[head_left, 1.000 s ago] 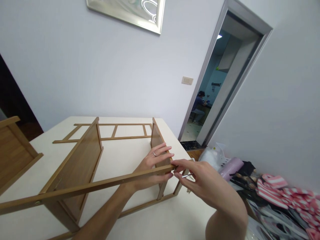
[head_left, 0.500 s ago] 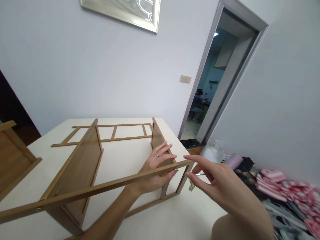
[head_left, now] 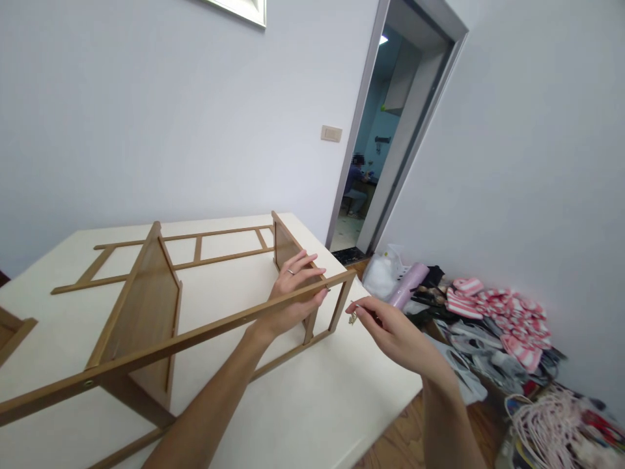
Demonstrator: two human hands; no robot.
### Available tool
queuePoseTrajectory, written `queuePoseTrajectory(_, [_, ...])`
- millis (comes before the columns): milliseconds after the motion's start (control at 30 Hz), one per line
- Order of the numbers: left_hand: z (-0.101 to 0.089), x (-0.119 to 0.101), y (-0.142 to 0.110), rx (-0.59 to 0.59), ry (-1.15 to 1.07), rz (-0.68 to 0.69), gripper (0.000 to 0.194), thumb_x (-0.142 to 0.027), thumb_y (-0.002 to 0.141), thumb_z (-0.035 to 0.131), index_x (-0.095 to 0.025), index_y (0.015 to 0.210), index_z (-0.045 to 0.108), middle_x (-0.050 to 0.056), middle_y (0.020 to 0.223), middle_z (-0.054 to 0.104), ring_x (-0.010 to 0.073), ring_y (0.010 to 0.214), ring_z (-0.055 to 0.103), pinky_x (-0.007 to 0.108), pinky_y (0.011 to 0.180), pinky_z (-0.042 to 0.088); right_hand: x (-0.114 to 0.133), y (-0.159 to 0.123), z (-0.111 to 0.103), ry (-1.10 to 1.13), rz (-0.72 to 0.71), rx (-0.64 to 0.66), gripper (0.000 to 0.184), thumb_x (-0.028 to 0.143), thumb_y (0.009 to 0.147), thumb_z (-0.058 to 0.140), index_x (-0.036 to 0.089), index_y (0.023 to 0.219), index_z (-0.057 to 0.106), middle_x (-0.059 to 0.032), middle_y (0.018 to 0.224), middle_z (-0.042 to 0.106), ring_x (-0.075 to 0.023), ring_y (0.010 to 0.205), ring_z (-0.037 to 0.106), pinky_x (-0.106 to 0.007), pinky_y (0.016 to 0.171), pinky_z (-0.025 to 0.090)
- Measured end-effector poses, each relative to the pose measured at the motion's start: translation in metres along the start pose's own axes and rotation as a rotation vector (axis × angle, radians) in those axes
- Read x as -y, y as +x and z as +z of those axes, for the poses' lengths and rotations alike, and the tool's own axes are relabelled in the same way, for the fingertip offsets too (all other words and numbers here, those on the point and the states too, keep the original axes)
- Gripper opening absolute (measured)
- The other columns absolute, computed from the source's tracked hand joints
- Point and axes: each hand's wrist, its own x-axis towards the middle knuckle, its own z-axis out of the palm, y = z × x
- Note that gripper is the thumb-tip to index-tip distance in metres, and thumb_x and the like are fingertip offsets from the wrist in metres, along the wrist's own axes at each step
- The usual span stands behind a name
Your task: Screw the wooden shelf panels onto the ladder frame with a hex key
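My left hand [head_left: 288,293] reaches behind the upper wooden rail [head_left: 215,329] and closes around the end of a wooden panel [head_left: 288,243], fingers over its upper edge. My left thumb is beside a small dark bolt end [head_left: 328,290] at the rail joint. Past the frame's right corner, my right hand [head_left: 395,335] has its fingers pinched together, directly by several brass-coloured screws [head_left: 352,318] on the table. What lies inside that pinch is hidden. A second wooden panel [head_left: 151,306] stands upright against the same rail further left.
Flat on the white table [head_left: 312,404] lies a ladder-shaped wooden frame [head_left: 219,260]. Another wooden piece [head_left: 14,332] is at the left edge. Clothes [head_left: 498,312] and coiled rope [head_left: 547,423] are piled right of the table. A seated person [head_left: 356,185] appears through the doorway.
My right hand has dropped from beside the rail joint to the screws; the thin metal rod seen in its fingers is no longer clearly visible. My left hand keeps its grip. The view has turned right.
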Motion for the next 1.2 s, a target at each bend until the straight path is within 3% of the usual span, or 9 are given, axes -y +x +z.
queuePoseTrajectory(100, [0.002,-0.001,0.000,-0.015,0.008,-0.001,0.026,-0.021,0.091,0.075,-0.023,0.117,0.072,0.012,0.143,0.069,0.0312,0.149,0.052,0.056,0.120,0.050,-0.004,-0.011,0.010,0.116,-0.001,-0.030,0.035,0.046,0.110,0.043,0.022,0.108,0.068,-0.0051,0.093,0.073,-0.0187,0.087,0.070,-0.032,0.081,0.056])
queuePoseTrajectory(233, [0.003,-0.001,-0.001,-0.026,0.007,0.002,0.024,-0.022,0.092,0.074,-0.024,0.116,0.072,0.011,0.141,0.069,0.0306,0.148,0.053,0.056,0.120,0.051,-0.009,-0.014,0.023,0.501,0.040,-0.016,0.041,0.059,0.108,0.047,0.022,0.118,0.062,-0.0060,0.096,0.077,-0.0189,0.089,0.076,-0.036,0.086,0.063])
queuePoseTrajectory(333, [0.003,-0.001,-0.001,-0.016,0.007,-0.012,0.024,-0.023,0.093,0.073,-0.024,0.117,0.072,0.011,0.143,0.069,0.0302,0.149,0.052,0.056,0.121,0.050,-0.015,-0.014,0.031,0.681,0.128,-0.055,0.041,0.064,0.102,0.058,0.023,0.107,0.056,-0.0092,0.104,0.080,-0.0209,0.085,0.080,-0.034,0.073,0.065])
queuePoseTrajectory(500, [0.002,-0.001,-0.001,-0.006,0.009,-0.017,0.024,-0.023,0.093,0.074,-0.024,0.117,0.072,0.011,0.143,0.069,0.0298,0.149,0.053,0.056,0.122,0.049,-0.012,-0.016,0.036,0.584,0.123,-0.091,0.038,0.058,0.101,0.063,0.020,0.099,0.064,-0.0039,0.077,0.079,-0.0130,0.054,0.071,-0.023,0.052,0.056])
queuePoseTrajectory(600, [0.002,-0.001,-0.001,-0.004,0.017,-0.008,0.025,-0.023,0.093,0.074,-0.025,0.117,0.072,0.010,0.143,0.069,0.0297,0.149,0.053,0.056,0.122,0.049,0.001,-0.009,0.035,0.600,0.033,-0.183,0.033,0.049,0.100,0.068,0.022,0.119,0.065,0.0015,0.067,0.075,-0.0122,0.047,0.066,-0.021,0.046,0.052])
queuePoseTrajectory(733, [0.001,0.000,-0.001,-0.016,0.027,0.005,0.025,-0.023,0.093,0.074,-0.024,0.117,0.071,0.011,0.142,0.069,0.0300,0.149,0.053,0.056,0.122,0.050,0.017,0.012,0.031,0.583,-0.222,-0.443,0.018,0.039,0.101,0.070,0.022,0.094,0.069,-0.0015,0.072,0.078,-0.0149,0.056,0.073,-0.024,0.051,0.058])
queuePoseTrajectory(867, [0.000,0.000,-0.001,0.002,0.030,0.001,0.026,-0.024,0.093,0.075,-0.025,0.119,0.071,0.010,0.144,0.068,0.0306,0.150,0.051,0.057,0.122,0.049,0.024,0.035,0.027,0.604,-0.469,-0.609,0.024,0.043,0.108,0.057,0.024,0.113,0.071,-0.0082,0.105,0.083,-0.0233,0.084,0.082,-0.034,0.062,0.066])
queuePoseTrajectory(1000, [0.000,0.000,-0.001,0.014,0.021,-0.028,0.028,-0.022,0.093,0.074,-0.026,0.120,0.071,0.010,0.146,0.067,0.0312,0.152,0.049,0.058,0.123,0.048,0.014,0.049,0.034,0.575,-0.562,-0.683,0.031,0.037,0.113,0.041,0.026,0.132,0.063,-0.0108,0.134,0.075,-0.0281,0.115,0.077,-0.043,0.077,0.069])
queuePoseTrajectory(1200, [0.000,0.001,-0.002,0.033,0.012,-0.032,0.030,-0.021,0.092,0.076,-0.026,0.121,0.071,0.010,0.147,0.066,0.0320,0.152,0.048,0.059,0.123,0.048,-0.021,0.055,0.062,0.325,-0.629,-0.825,0.026,0.024,0.111,0.049,0.026,0.136,0.056,-0.0121,0.132,0.076,-0.0260,0.114,0.078,-0.041,0.079,0.070])
